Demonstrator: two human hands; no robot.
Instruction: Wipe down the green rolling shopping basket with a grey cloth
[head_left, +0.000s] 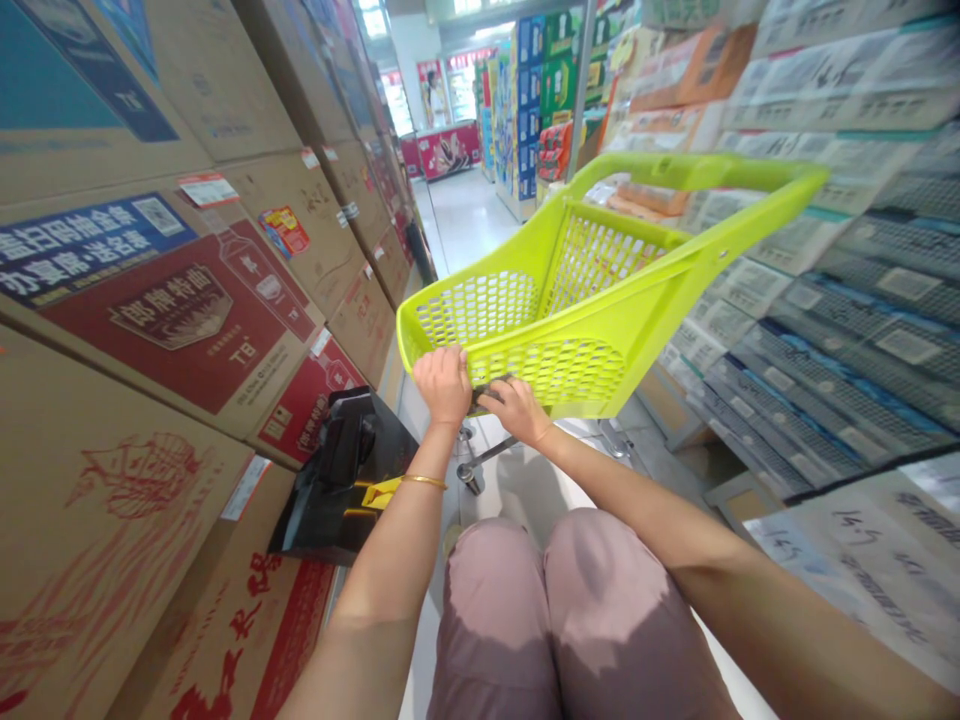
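A lime-green plastic shopping cart stands turned across the aisle before me, its slatted basket tilted in the view. My left hand is closed over the basket's near rim at the front corner. Just right of it, my right hand presses its bent fingers against the basket's lower side. Under those fingers lies a small dark thing, mostly covered, whose kind I cannot make out. Inside the part of the basket that shows, only the slatted walls are visible.
Stacked cartons line the left side, with a black bag or box at their foot. Packaged goods rise on the right. A white tiled floor runs back to more shelves and a red chest.
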